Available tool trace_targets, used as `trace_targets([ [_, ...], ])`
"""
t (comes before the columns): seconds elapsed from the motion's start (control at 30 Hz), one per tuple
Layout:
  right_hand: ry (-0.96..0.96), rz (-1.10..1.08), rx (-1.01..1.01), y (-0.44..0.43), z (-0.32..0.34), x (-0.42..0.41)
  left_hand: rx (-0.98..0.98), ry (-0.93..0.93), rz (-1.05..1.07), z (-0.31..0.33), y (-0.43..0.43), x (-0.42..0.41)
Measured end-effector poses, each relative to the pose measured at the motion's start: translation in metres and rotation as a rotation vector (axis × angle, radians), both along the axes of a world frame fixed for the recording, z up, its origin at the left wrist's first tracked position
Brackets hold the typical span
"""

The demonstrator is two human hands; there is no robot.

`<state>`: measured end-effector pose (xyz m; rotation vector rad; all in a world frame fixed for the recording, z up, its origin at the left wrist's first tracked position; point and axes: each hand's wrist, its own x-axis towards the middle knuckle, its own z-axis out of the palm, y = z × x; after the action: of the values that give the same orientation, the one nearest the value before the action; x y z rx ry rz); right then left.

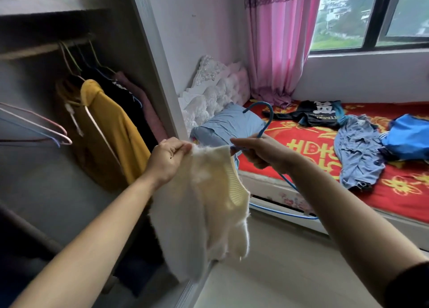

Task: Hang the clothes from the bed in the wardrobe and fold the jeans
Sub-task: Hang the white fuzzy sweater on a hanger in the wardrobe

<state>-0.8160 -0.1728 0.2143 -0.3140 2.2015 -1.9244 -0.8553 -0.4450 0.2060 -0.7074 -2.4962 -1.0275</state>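
L hand (pixel 167 159) pinched shut on cream sweater (pixel 204 205), R hand (pixel 261 152) closed round blue hanger (pixel 264 122), jeans (pixel 358 152) on bed (pixel 394 191) mid.

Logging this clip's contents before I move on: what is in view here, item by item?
sweater: 1, cream, held in both hands
hanger: 1, blue, in right hand
hung clothes: several, mustard, dark, mauve, on wardrobe rail
empty hangers: a few, pale, wardrobe left
clothes on bed: at least 3, black, grey-blue, bright blue
pillow: 1, light blue, bed head
curtain: 1, pink, by window
left hand: pinching sweater
right hand: gripping hanger
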Motion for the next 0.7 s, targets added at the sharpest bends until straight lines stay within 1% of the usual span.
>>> trace_targets([
  [0.07, 0.069, -0.056, 0.065, -0.003, -0.005, 0.002, 0.059, -0.015, 0.049, -0.006, 0.001, -0.001],
  [0.13, 0.200, -0.101, 0.225, -0.008, -0.013, 0.005, 0.218, -0.073, 0.070, -0.009, 0.002, 0.000],
  [0.2, 0.259, -0.057, 0.302, -0.011, -0.020, 0.005, 0.342, -0.137, 0.079, -0.009, 0.002, -0.002],
  [0.23, 0.242, -0.024, 0.298, -0.012, -0.022, 0.005, 0.369, -0.162, 0.075, -0.009, 0.000, -0.004],
  [0.33, 0.133, -0.011, 0.253, -0.015, -0.015, 0.003, 0.400, -0.232, 0.054, -0.017, -0.003, -0.005],
  [0.37, 0.138, 0.001, 0.272, -0.016, -0.012, 0.002, 0.412, -0.256, 0.052, -0.022, -0.004, -0.005],
  [0.43, 0.169, 0.043, 0.372, -0.018, -0.006, -0.001, 0.411, -0.302, 0.059, -0.035, -0.006, -0.002],
  [0.5, 0.138, 0.075, 0.434, -0.020, -0.005, -0.003, 0.399, -0.323, 0.095, -0.050, -0.008, 0.000],
  [0.6, 0.017, 0.132, 0.359, -0.027, -0.014, -0.003, 0.331, -0.249, 0.208, -0.070, -0.011, 0.003],
  [0.7, -0.017, 0.152, 0.313, -0.033, -0.023, -0.002, 0.291, -0.148, 0.283, -0.088, -0.013, 0.016],
])
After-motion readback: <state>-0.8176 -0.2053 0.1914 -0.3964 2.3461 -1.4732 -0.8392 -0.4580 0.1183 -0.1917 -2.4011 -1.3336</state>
